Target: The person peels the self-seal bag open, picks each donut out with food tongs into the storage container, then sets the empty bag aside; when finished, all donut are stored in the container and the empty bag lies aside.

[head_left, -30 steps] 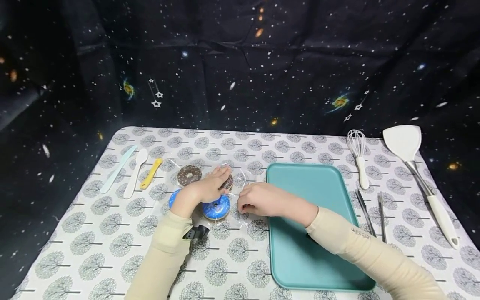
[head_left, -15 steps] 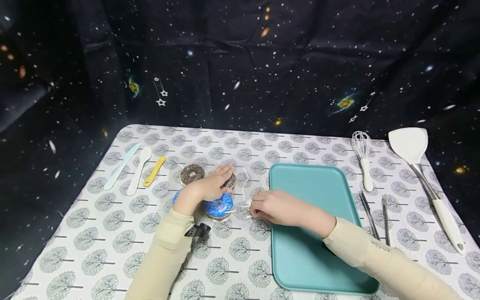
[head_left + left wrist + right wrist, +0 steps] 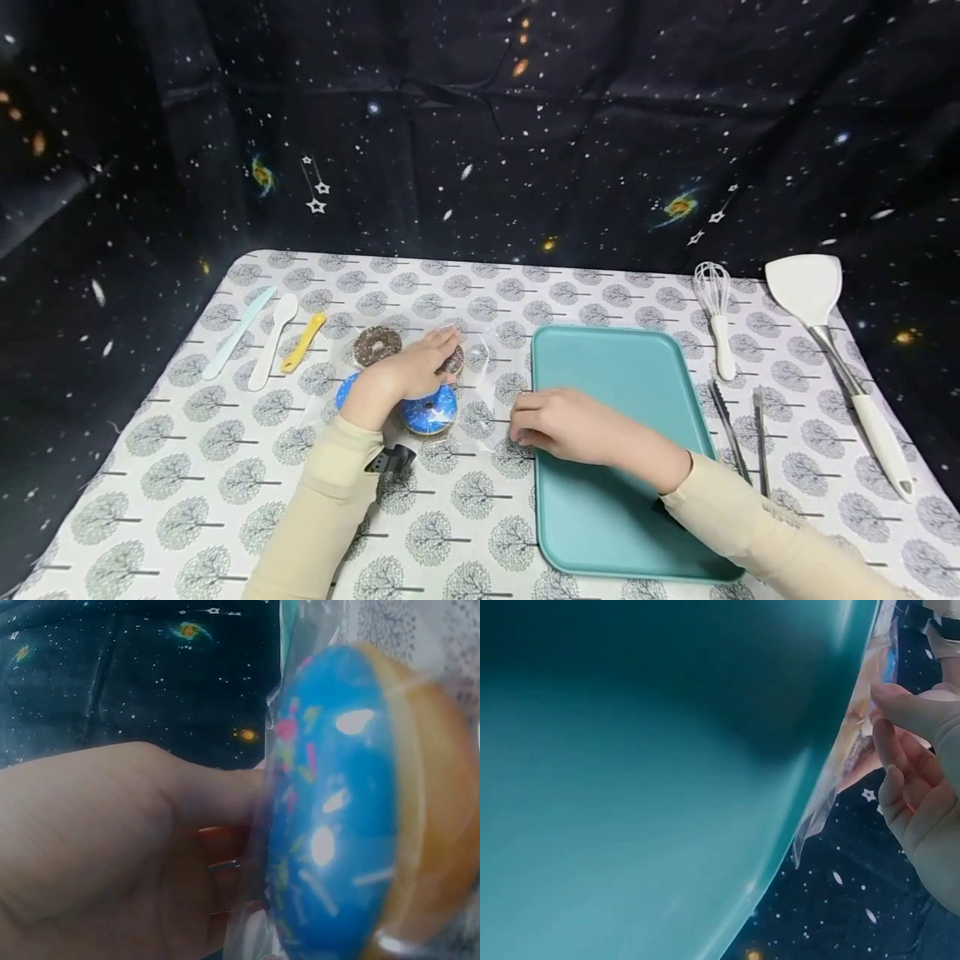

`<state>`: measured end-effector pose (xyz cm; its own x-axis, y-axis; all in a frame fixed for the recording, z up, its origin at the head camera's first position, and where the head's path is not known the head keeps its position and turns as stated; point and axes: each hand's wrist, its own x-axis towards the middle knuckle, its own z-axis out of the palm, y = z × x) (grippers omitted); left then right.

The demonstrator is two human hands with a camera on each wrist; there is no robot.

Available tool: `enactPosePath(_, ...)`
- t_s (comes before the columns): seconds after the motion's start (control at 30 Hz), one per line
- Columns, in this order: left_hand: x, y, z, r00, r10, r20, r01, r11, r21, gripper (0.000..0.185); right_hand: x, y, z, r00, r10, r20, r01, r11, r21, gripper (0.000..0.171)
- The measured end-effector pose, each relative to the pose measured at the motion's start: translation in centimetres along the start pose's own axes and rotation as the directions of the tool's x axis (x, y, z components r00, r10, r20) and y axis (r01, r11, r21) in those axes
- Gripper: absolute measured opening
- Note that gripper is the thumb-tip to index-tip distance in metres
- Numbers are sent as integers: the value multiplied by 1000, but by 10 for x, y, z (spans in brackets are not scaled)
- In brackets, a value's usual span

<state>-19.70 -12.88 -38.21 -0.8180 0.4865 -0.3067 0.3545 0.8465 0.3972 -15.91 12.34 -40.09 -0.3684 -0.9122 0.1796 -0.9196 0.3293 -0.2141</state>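
Observation:
In the head view, a clear plastic bag (image 3: 483, 354) lies on the cloth with donuts inside. A chocolate donut (image 3: 377, 345) is at its back left, and another chocolate donut (image 3: 453, 362) shows partly past the fingers. A blue-iced donut (image 3: 430, 412) lies in front, beside a second blue donut (image 3: 344, 391) half hidden by the wrist. My left hand (image 3: 407, 372) rests over the bag, fingers extended. The left wrist view has a sprinkled blue donut (image 3: 337, 802) close up through film. My right hand (image 3: 564, 423) hovers at the tray's left edge, fingers loosely bent, with nothing visible between them.
The teal tray (image 3: 615, 517) lies right of the bag. Beyond it are a whisk (image 3: 717, 321), metal tongs (image 3: 761, 442) and a white spatula (image 3: 832, 358). At left lie a pale blue knife (image 3: 238, 333), a white spoon (image 3: 273, 342) and a yellow-handled utensil (image 3: 303, 343).
My right hand has moved right, from beside the bag's right edge to over the tray's left edge. The left hand stays over the donuts. The head view has shifted slightly.

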Motion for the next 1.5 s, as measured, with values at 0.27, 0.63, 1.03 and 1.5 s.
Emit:
enactPosePath(0.27, -3, -1, -3, 999, -18, -44, 23, 993, 116, 68, -22, -7, -3, 999, 35, 9, -35, 999, 7, 6)
enactPosePath(0.63, -3, 10, 7, 927, 235, -294, -116, 921, 371, 40, -50, -22, -12, 998, 62, -11, -61, 997, 57, 8)
enactPosePath(1.03, 11, 11, 24, 904, 324, -278, -186, 885, 427, 50, -73, -49, -21, 996, 82, -44, -77, 990, 118, 8)
enactPosePath(1.5, 18, 2, 15, 865, 339, -370, -223, 920, 321, 19, -82, -42, -17, 989, 107, -105, -93, 987, 134, 9)
